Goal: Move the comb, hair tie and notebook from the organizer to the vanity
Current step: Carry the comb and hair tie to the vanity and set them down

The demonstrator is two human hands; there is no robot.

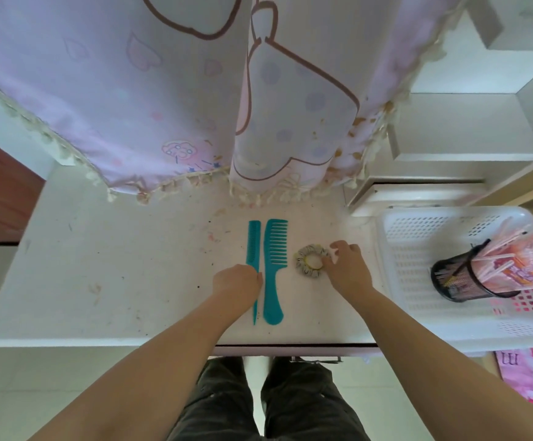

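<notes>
Both teal plastic combs lie flat on the scuffed white counter (115,268), side by side and just apart, teeth facing right: the thin tail comb (253,249) and the wide-toothed handled comb (274,265). My left hand (236,286) rests against the tail comb's spine near mid-length, fingers curled under; whether they pinch it or only nudge it, I cannot tell. My right hand (348,265) sits at the right edge of the grey-and-yellow fabric hair tie (310,261), fingers loosely spread and touching its ruffle, not visibly closed on it. The hair tie is on the counter just right of the combs. No notebook is visible; the white perforated plastic organizer basket (418,237) at the right holds a black mesh pen cup (459,278) with pink packets, and something pinkish shows through its floor, unclear what. Risks, as I judge them: a careless left-hand withdrawal could drag the tail comb into its neighbour and skew both; reaching into the basket for the notebook could topple the tilted cup, since it already leans.
</notes>
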